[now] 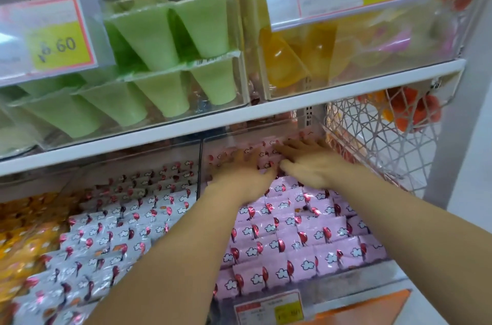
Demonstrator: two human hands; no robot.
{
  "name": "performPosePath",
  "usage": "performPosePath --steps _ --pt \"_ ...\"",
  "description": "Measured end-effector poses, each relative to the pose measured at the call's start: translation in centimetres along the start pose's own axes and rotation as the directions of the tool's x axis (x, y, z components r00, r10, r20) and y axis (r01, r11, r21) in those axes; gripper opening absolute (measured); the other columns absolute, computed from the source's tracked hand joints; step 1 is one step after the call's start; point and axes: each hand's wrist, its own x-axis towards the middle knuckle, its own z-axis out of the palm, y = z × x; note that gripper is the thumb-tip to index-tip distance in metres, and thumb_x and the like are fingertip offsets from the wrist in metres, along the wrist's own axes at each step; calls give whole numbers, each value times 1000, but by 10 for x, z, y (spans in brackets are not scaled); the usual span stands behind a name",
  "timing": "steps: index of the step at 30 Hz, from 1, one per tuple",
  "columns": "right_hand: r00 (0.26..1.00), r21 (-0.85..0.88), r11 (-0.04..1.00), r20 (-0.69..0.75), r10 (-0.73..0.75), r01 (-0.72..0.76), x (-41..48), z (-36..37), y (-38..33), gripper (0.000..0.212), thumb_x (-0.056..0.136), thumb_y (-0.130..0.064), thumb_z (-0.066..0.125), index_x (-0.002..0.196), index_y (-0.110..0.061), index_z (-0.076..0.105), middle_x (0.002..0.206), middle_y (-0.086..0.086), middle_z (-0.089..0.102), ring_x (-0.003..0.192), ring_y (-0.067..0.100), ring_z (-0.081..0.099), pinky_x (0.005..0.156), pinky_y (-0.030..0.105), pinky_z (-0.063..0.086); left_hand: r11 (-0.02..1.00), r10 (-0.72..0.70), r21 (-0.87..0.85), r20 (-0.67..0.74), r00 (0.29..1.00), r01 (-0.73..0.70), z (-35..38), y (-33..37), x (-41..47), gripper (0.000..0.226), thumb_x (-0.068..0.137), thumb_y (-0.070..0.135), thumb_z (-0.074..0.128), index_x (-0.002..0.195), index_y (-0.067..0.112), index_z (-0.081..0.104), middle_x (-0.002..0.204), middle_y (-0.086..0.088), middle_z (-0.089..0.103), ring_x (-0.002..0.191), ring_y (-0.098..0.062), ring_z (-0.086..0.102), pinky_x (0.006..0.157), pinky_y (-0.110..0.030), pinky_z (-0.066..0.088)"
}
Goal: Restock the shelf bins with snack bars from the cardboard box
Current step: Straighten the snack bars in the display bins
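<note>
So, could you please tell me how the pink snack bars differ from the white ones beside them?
The pink bars have pink wrappers; the white bars have white ones. The left hand and right hand rest on the pink bars; no hand touches the white bars. Both carry the same cloud print.

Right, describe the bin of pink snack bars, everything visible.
The clear plastic bin sits under the white shelf board, nearly full of pink packets printed with white clouds, in stepped rows. A yellow price tag fronts it. The left hand and right hand rest on the back rows.
</note>
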Motion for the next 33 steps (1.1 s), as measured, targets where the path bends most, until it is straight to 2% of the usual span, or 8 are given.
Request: performPosePath --steps 6,11,15,19,22,24,28,33 --pt "1000 55 998 -22 -18 19 -5 -6 -1 46 98 -42 25 142 -35 34 155 -2 26 143 27 18 115 47 17 999 2 43 -82 997 1 1 2 -7 62 95 61 22 146 28 26 155 -5 18 136 -35 31 106 -46 30" --pt "986 254 959 -144 -89 123 -54 -18 -4 47 96 -37 32 140 -25 42 147 5 42 130 25 41 109 44 32 979 108 -160 -125 986 -128 -10 -6 -37 46 99 48 31 135 22 42 135 -10 49 114 -30 52 97 -41 44" --pt "995 58 994 -43 -89 91 -129 -11 -11 55 96 -53 21 147 -34 25 157 -6 20 144 14 17 117 48 10 945 211 -223 -141 967 -238 7 -5 -108 52 100 48 28 148 29 26 156 0 23 142 -22 21 116 -47 19" --pt "997 -79 995 38 -65 68 -184 13 -23 91 64 -75 -23 147 -47 2 159 -12 -4 146 14 1 116 53 2 972 236 0 -81 968 -237 36 11 -166 55 99 53 19 150 39 3 160 10 -6 147 -19 -7 115 -56 -7" --pt "998 -145 988 50 -47 54 -177 32 -17 116 41 -71 -48 147 -45 -8 158 -13 -11 147 15 -3 115 57 -2 965 238 139 -99 966 -223 50 13 -169 57 99 54 13 149 39 -10 158 9 -17 146 -24 -17 110 -59 -15" --pt "998 -119 991 15 -56 57 -163 35 -13 105 53 -73 -41 148 -43 -6 158 -12 -12 147 15 -6 115 56 -5 970 222 125 -105 969 -208 51 12 -159 56 99 54 12 148 40 -9 158 9 -16 146 -26 -16 109 -59 -16" --pt "1000 -94 996 -23 -12 10 -150 37 -18 58 95 -60 8 149 -40 4 158 -14 -8 146 12 -8 113 53 -10 973 220 80 -75 973 -214 52 13 -152 56 98 56 11 149 41 -7 158 10 -17 145 -26 -18 111 -59 -13" --pt "987 -20 1000 -162 -15 12 -152 39 -20 81 77 -73 -2 148 -39 17 158 -14 8 144 13 2 115 53 -4 970 242 4 -62 968 -242 50 6 -151 56 98 56 17 148 44 -4 158 13 -16 145 -23 -18 112 -57 -12"
